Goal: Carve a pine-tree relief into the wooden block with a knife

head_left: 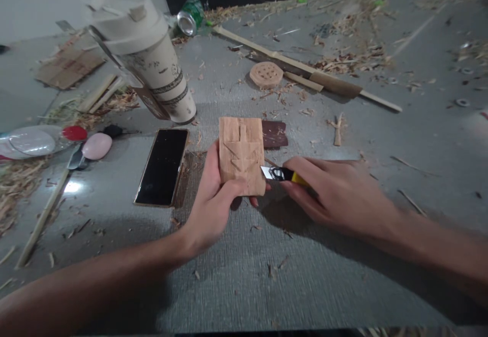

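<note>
A small rectangular block of pale wood [244, 156] with carved grooves and notches stands tilted up in my left hand [213, 200]. The left thumb presses its lower front face, and fingertips show past its lower right corner. My right hand [335, 189] is closed around a utility knife [287, 174] with a yellow and black handle. Its short bare blade points left, at the block's right edge; whether it touches the wood I cannot tell. A dark brown flat piece [275, 134] lies behind the block.
Left of the block lies a black phone [162, 168]. Further back stand a tall lidded cup [152, 62] and a green can [190, 17] on its side. A carved wooden disc [266, 74], long wooden strips [305, 67], a clear bottle [34, 141] and scattered shavings cover parts of the grey table [213, 296].
</note>
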Demonstrator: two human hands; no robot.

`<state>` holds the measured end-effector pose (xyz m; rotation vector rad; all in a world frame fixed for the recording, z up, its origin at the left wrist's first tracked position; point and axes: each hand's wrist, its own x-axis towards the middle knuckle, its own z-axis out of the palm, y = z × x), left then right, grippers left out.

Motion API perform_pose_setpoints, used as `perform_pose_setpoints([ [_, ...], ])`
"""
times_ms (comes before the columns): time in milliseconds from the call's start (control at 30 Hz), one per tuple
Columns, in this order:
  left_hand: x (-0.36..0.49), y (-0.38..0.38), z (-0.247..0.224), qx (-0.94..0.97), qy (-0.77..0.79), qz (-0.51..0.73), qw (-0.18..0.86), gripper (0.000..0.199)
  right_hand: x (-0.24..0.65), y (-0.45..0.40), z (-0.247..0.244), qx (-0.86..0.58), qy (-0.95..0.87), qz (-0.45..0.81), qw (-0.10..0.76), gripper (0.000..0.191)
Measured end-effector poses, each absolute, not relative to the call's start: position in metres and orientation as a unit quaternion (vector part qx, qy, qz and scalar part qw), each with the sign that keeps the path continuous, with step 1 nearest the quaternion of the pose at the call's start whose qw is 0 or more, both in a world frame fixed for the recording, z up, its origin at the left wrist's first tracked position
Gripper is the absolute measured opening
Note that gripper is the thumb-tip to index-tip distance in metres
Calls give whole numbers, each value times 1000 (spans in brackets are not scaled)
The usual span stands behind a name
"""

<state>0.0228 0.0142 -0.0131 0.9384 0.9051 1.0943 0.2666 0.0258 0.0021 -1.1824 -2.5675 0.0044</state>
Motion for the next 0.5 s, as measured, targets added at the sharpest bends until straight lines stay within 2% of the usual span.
perform_pose_setpoints([
  [200,24,13,-11,422,419,478,646,73,265,24,4,-392,-908,19,144,38],
  [500,26,12,-10,420,429,481,639,76,265,24,3,-370,-919,22,134,35],
])
